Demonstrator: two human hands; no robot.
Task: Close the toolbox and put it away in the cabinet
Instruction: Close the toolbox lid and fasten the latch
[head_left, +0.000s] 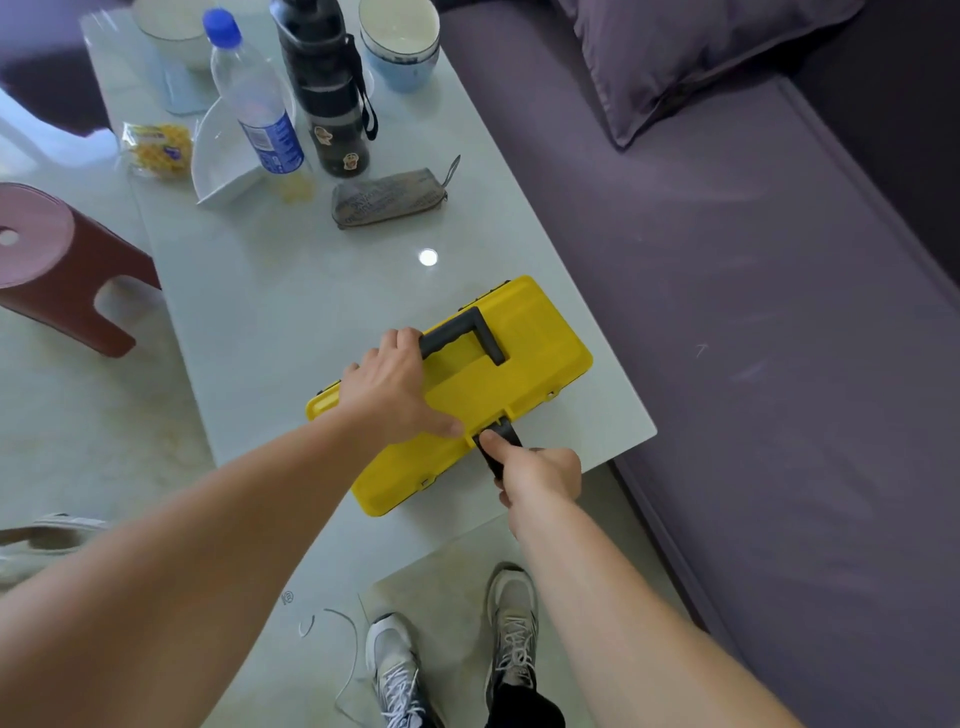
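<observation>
A yellow toolbox (519, 358) with a black handle (467, 332) lies flat on the pale glass table (291, 291), lid down, near the table's front right corner. My left hand (389, 384) rests palm down on the lid, fingers touching the handle's near end. At the box's front edge my right hand (540, 473) is closed around the black latch (501, 441), which sticks out from the front. No cabinet is in view.
A purple sofa (779, 312) with a cushion (691, 57) runs along the right. On the far part of the table stand a water bottle (254, 98), a black flask (327, 88), bowls (400, 41), a grey pouch (389, 197) and a snack packet (158, 150). A brown stool (62, 270) stands left.
</observation>
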